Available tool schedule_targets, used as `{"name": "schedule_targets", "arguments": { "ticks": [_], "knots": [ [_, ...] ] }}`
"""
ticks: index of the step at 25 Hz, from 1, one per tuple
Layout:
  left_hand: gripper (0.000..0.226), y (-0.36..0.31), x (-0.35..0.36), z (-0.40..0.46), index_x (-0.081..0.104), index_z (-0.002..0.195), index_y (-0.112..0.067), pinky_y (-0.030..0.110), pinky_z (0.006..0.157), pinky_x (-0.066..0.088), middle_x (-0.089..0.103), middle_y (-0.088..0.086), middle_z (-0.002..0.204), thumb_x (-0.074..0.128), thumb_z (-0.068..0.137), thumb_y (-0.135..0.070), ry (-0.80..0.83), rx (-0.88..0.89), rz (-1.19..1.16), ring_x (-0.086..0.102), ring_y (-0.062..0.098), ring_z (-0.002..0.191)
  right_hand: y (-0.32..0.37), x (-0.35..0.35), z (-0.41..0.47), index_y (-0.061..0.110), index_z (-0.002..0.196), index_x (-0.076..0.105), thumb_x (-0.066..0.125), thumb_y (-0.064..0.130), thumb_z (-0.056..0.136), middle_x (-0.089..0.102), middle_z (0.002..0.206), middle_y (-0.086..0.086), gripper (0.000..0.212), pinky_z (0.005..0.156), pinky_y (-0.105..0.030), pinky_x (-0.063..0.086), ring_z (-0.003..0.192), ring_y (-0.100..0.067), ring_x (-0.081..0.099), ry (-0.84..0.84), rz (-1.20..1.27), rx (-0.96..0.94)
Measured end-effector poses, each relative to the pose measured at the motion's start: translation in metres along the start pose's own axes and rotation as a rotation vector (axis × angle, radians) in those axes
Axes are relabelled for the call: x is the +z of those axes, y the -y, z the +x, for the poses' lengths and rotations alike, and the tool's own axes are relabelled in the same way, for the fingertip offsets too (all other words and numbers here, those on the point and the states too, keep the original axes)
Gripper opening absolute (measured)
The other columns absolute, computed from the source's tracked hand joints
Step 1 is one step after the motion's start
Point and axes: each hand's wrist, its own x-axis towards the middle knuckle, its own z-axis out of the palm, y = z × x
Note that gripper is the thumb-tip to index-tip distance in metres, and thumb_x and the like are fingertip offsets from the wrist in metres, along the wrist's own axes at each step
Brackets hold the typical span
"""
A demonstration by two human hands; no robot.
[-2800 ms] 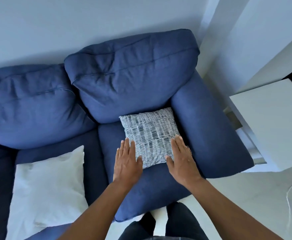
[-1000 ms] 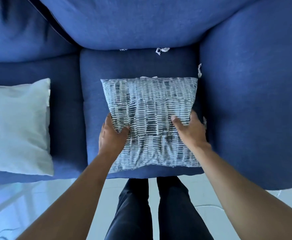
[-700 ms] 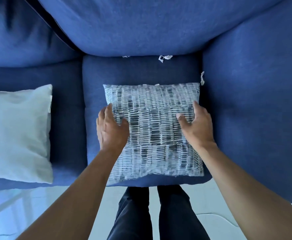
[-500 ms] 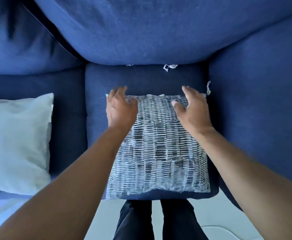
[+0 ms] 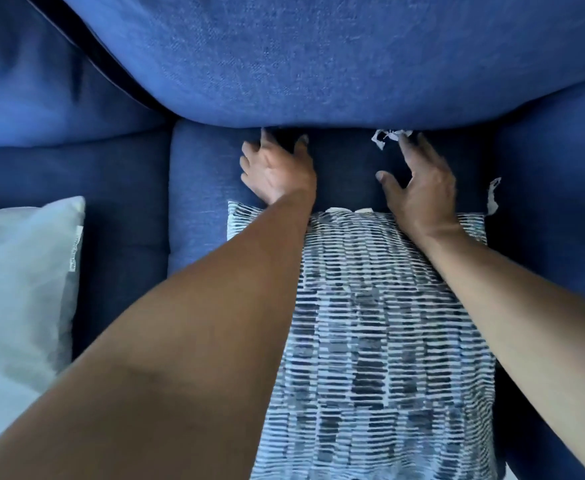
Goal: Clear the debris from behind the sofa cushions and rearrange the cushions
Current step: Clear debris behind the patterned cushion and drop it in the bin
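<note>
Landmark: the patterned cushion (image 5: 381, 341), blue-and-white dashes, lying flat on the blue seat cushion (image 5: 201, 188) of the sofa.

Both forearms are crossing over the patterned cushion, and both hands are sitting just beyond its far edge, over the bare strip of seat between it and the back cushion (image 5: 336, 57).

Left hand (image 5: 279, 171): fingers spread and relaxed, tips reaching to the lower edge of the back cushion; holding nothing. Whether the tips are touching the fabric, cannot tell.

Right hand (image 5: 419, 181): fingers extended and loosely spread, thumb out to the side, holding nothing. Fingertips are lying right beside a scrap of white paper (image 5: 388, 136); contact is not clear.

Debris: that white scrap is sitting beyond the patterned cushion's far edge, in the crease where the back cushion is meeting the seat. A second white scrap (image 5: 493, 197) is standing just off the cushion's far right corner, in the gap between the seat and the armrest (image 5: 558, 202). A small pale bit (image 5: 348, 210) is showing at the cushion's far edge between the two wrists; what it is, cannot tell.

Well to the left of the patterned cushion, a plain white pillow (image 5: 21, 289) is lying on the neighbouring seat, with a label along its near side.
</note>
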Motion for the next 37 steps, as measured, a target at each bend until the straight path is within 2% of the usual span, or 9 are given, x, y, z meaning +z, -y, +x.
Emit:
{"name": "schedule_targets", "arguments": {
  "ticks": [4,8,13,18,22,25,30,33,37],
  "knots": [
    [0.030,-0.011,0.024,0.007,0.071,0.108,-0.038,0.035,0.088,0.027,0.054,-0.005,0.103,0.065,0.082,-0.053,-0.088,-0.170,-0.079,0.052,0.018,0.106,-0.012,0.013,0.001,0.010,0.148,0.045,0.070,0.026,0.090,0.043,0.153,-0.017,0.065,0.117,-0.038,0.032,0.139,-0.033,0.043,-0.072,0.029,-0.024],
    [0.016,-0.015,0.024,0.005,0.076,0.091,-0.037,0.028,0.079,0.017,0.041,-0.010,0.081,0.061,0.089,-0.039,-0.149,-0.217,-0.202,0.052,0.013,0.094,-0.018,0.021,0.005,0.008,0.146,0.046,0.069,0.029,0.090,0.049,0.150,-0.014,0.064,0.113,-0.036,0.034,0.133,-0.033,0.047,-0.100,-0.002,-0.033],
    [0.026,-0.004,0.008,0.005,0.076,0.107,-0.033,0.029,0.091,0.042,0.070,-0.007,0.102,0.055,0.093,-0.041,-0.060,-0.162,-0.198,0.063,0.013,0.098,-0.012,0.018,0.017,0.014,0.148,0.043,0.063,0.035,0.092,0.048,0.150,-0.011,0.063,0.110,-0.041,0.035,0.131,-0.036,0.046,-0.022,-0.136,-0.027],
    [0.023,-0.002,-0.006,-0.001,0.078,0.094,-0.025,0.016,0.068,0.035,0.076,-0.008,0.099,0.061,0.091,-0.041,0.029,-0.120,-0.171,0.070,0.015,0.091,-0.004,0.023,0.039,0.024,0.142,0.048,0.049,0.021,0.099,0.046,0.151,-0.003,0.044,0.106,-0.044,0.041,0.132,-0.036,0.042,0.116,-0.362,-0.065],
    [0.017,-0.005,-0.021,-0.009,0.078,0.086,-0.027,0.014,0.068,0.036,0.077,-0.010,0.095,0.062,0.090,-0.028,0.067,-0.090,-0.167,0.070,0.014,0.091,-0.001,0.017,0.035,0.010,0.111,0.071,0.046,0.002,0.088,0.069,0.118,-0.013,0.035,0.089,-0.035,0.051,0.109,-0.036,0.054,0.080,-0.338,-0.102],
    [0.032,-0.001,-0.037,-0.022,0.074,0.077,-0.029,0.003,0.066,0.032,0.076,-0.012,0.089,0.051,0.086,-0.009,0.048,-0.082,-0.264,0.069,0.010,0.085,0.002,0.007,0.023,0.009,0.106,0.073,0.048,-0.002,0.082,0.063,0.097,-0.022,0.036,0.084,-0.034,0.052,0.099,-0.039,0.058,0.125,-0.308,-0.047],
    [0.032,0.014,-0.041,-0.037,0.080,0.097,-0.023,-0.011,0.067,0.020,0.077,-0.005,0.101,0.051,0.093,-0.009,0.046,0.005,-0.218,0.060,0.008,0.080,0.004,-0.008,0.020,0.011,0.106,0.071,0.056,0.007,0.089,0.065,0.109,-0.017,0.024,0.084,-0.035,0.049,0.099,-0.038,0.061,0.093,-0.247,-0.057],
    [0.032,0.015,-0.036,-0.034,0.079,0.099,-0.022,-0.010,0.067,0.022,0.076,-0.003,0.103,0.052,0.092,-0.007,0.033,0.030,-0.215,0.058,0.007,0.081,0.003,0.000,0.027,0.027,0.139,0.053,0.061,0.021,0.094,0.048,0.142,-0.011,0.047,0.103,-0.041,0.049,0.120,-0.038,0.055,0.065,-0.193,-0.031],
    [0.033,0.022,-0.025,-0.034,0.078,0.104,-0.024,0.001,0.076,0.023,0.075,-0.005,0.108,0.051,0.092,-0.009,-0.013,0.085,-0.159,0.068,0.016,0.098,0.004,0.018,0.051,0.030,0.142,0.043,0.047,0.012,0.097,0.042,0.147,-0.016,0.048,0.101,-0.047,0.047,0.122,-0.046,0.051,0.230,-0.391,0.049]
  ]
}}
